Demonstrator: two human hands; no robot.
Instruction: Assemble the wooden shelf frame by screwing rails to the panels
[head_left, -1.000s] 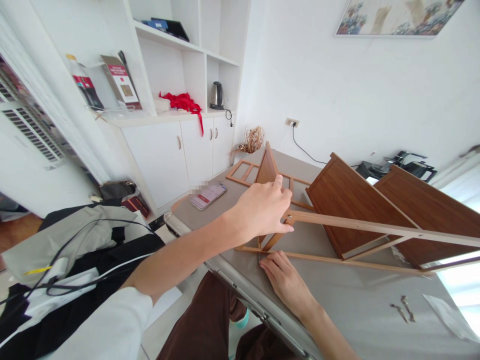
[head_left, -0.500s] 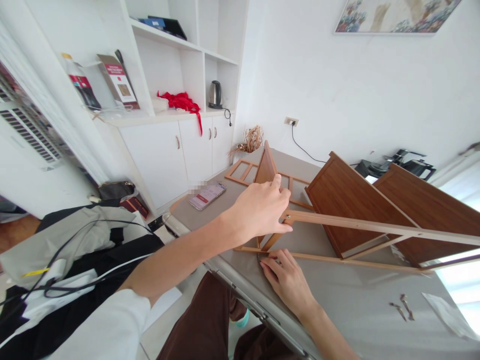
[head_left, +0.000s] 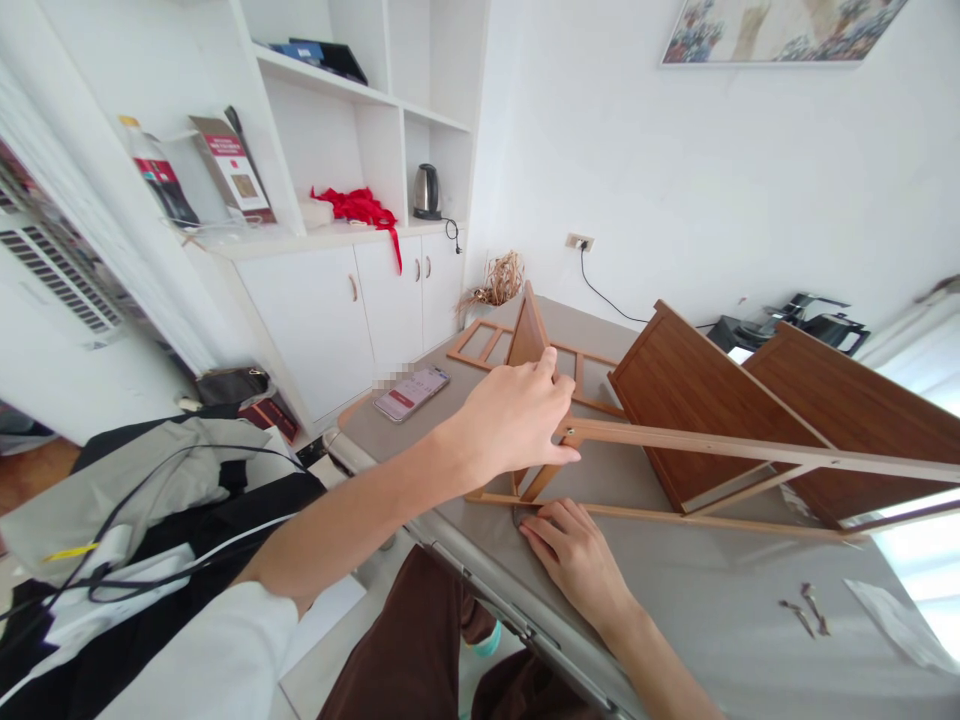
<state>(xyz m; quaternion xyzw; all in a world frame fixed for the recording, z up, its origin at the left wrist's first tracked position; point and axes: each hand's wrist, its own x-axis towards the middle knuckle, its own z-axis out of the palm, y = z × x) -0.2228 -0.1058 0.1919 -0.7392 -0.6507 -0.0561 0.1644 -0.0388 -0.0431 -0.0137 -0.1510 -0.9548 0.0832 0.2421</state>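
A wooden shelf unit (head_left: 705, 438) lies on its side on the grey table, with brown boards (head_left: 694, 400) standing between its pale rails. My left hand (head_left: 521, 410) is closed over the near left end of the unit, beside the upper rail and a narrow upright board (head_left: 529, 330). Below it, my right hand (head_left: 574, 555) rests on the tabletop against the lower rail (head_left: 637, 515). Its thumb and fingers pinch a small dark metal tool (head_left: 518, 514), mostly hidden, at that rail's left end.
A phone (head_left: 411, 393) lies left of the unit. Small metal fasteners (head_left: 814, 610) and a clear plastic bag (head_left: 896, 620) lie to the right. An electric kettle (head_left: 829, 328) stands behind the boards. The table's edge (head_left: 487, 590) runs close before my legs.
The view has shifted slightly. My left hand keeps its hold on the unit's end, and the fingers of my right hand have moved a little at the lower rail.
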